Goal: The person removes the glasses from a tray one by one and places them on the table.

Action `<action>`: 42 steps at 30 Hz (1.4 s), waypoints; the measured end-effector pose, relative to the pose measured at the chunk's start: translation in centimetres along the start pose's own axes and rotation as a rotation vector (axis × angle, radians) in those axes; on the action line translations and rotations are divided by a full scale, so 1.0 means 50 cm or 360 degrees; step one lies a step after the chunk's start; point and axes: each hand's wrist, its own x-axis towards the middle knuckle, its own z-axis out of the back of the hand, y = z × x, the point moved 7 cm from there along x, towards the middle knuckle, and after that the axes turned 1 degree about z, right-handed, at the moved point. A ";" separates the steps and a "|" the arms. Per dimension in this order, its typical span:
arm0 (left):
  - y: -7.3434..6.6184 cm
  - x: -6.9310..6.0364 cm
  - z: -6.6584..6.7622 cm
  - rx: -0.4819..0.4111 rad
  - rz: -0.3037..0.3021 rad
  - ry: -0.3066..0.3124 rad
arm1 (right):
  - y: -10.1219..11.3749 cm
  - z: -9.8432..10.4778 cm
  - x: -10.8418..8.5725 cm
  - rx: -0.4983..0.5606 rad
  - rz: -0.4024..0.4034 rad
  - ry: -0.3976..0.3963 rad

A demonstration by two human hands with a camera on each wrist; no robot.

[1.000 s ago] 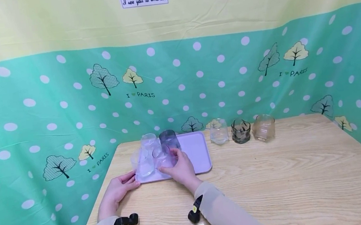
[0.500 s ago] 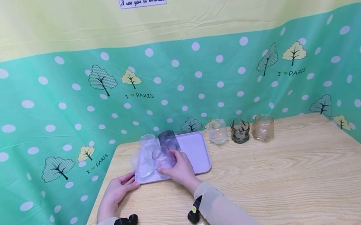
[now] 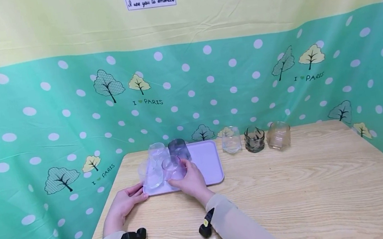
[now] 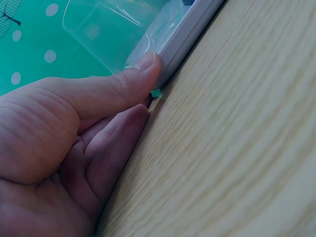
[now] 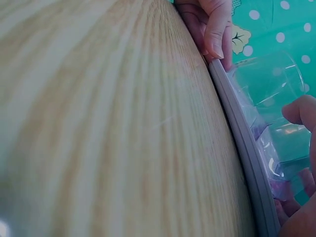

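Note:
A lilac tray point(image 3: 209, 165) lies at the table's back left. On its left half stand two clear glasses point(image 3: 154, 175) point(image 3: 157, 151), a dark grey glass point(image 3: 178, 149) and a clear glass with a purplish rim point(image 3: 174, 169). My right hand point(image 3: 192, 178) grips that purplish glass from the right, thumb in front and fingers behind. At the tray's front left corner, my left hand point(image 3: 124, 202) touches the rim; in the left wrist view the thumb of my left hand point(image 4: 74, 118) lies against the tray edge point(image 4: 185, 39), beside a clear glass point(image 4: 108, 29).
Right of the tray, along the table's back edge, stand a clear glass point(image 3: 231, 141), a dark patterned glass point(image 3: 255, 140) and an amber glass point(image 3: 279, 136). Behind the wooden table point(image 3: 292, 194) hangs a green and yellow curtain point(image 3: 207, 74).
The purplish-rimmed glass in my right hand looks slightly more upright than a second ago. My left hand has stayed at the tray's corner.

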 end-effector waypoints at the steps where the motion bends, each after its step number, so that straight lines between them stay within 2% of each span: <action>1: 0.000 0.000 0.000 0.0001 0.0001 -0.0001 | 0.001 0.000 0.000 0.0001 0.0001 0.0001; 13: 0.004 0.001 0.008 -0.0033 0.0023 0.0005 | 0.012 0.002 -0.003 0.0013 0.0016 -0.0017; 22: -0.004 -0.002 0.011 -0.0079 0.0023 0.0008 | 0.014 0.002 -0.001 0.0015 0.0000 -0.0012; 29: -0.003 -0.003 0.014 -0.0062 0.0026 0.0005 | 0.016 0.002 -0.003 0.0052 -0.0002 -0.0017; 34: 0.000 -0.002 0.016 0.0003 0.0013 -0.0009 | 0.012 0.004 -0.005 0.0096 -0.0007 -0.0007; 42: 0.005 0.004 0.003 -0.0032 -0.0010 0.0008 | -0.008 0.014 -0.002 0.0192 -0.0035 0.0033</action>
